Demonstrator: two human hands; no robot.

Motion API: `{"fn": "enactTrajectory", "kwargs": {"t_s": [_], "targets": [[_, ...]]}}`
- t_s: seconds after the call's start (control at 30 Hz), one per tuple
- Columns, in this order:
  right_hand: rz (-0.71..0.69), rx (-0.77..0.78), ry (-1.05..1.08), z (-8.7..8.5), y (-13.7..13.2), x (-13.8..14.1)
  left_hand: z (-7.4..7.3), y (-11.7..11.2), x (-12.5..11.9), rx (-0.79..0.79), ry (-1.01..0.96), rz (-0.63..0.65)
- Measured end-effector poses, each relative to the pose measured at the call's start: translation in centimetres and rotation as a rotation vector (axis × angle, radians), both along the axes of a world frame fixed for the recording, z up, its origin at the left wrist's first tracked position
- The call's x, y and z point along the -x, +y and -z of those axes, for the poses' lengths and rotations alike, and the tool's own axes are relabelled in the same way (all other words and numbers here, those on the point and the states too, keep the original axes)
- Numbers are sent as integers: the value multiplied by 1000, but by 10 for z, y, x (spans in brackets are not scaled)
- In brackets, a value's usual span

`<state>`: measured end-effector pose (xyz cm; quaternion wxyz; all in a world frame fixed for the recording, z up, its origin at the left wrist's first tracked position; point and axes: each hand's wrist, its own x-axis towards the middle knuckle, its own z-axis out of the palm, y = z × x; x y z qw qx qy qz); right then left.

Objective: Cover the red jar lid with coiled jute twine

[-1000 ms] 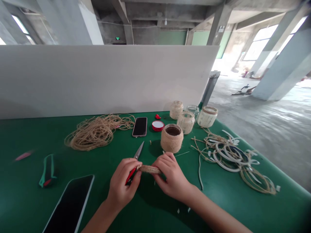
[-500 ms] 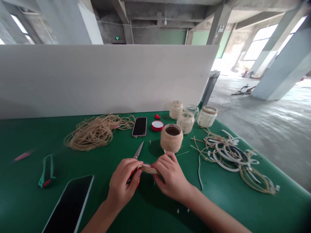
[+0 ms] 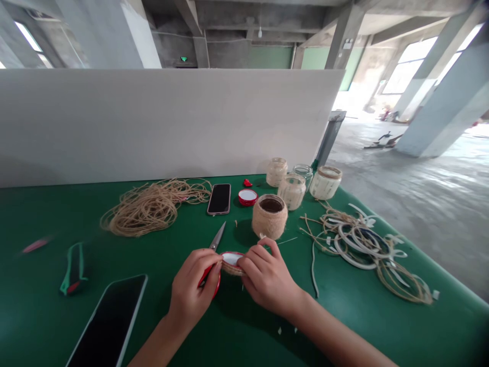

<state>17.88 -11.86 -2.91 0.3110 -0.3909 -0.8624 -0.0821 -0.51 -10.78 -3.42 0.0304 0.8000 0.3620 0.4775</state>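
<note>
Between my two hands is a red jar lid [image 3: 231,260] with a white inside, its side wrapped in brown twine. My left hand [image 3: 194,285] pinches the lid's left edge between thumb and fingers. On the right edge, my right hand [image 3: 267,275] is closed around it, hiding part of the rim. Scissors [image 3: 218,237] with red handles lie on the table beneath my left hand, blades pointing away. Just beyond my right hand stands a twine-wrapped jar [image 3: 270,218], upright and without a lid.
A twine heap [image 3: 145,206] lies at the back left, near a phone [image 3: 219,199] and another red lid [image 3: 248,197]. Several jars [image 3: 292,191] stand behind. Tangled cords [image 3: 359,244] lie right; a larger phone [image 3: 109,321] and green cutter [image 3: 72,270] lie left.
The lid has tipped so that its white inside now faces up toward me; before, mostly its twine-wrapped side showed. Both hands keep their hold in nearly the same place.
</note>
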Motion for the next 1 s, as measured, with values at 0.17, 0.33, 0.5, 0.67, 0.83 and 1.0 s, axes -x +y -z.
{"fn": "enactTrajectory", "kwargs": {"t_s": [0.17,0.33,0.5,0.67,0.83,1.0], "targets": [[2,-11,-9,1,0,-1,-1,1,0,26,-7,-28],[0,-34,-11,0,-1,-1,-1,1,0,-19,-2,1],[6,-63,-23,0,-1,-2,1,1,2,-75,22,43],[10,-49,-12,1,-1,-1,0,1,2,-111,55,37],[7,5,45,2,-1,1,2,1,3,-123,114,-7],[-15,60,98,4,-1,3,3,0,3,-127,114,0]]}}
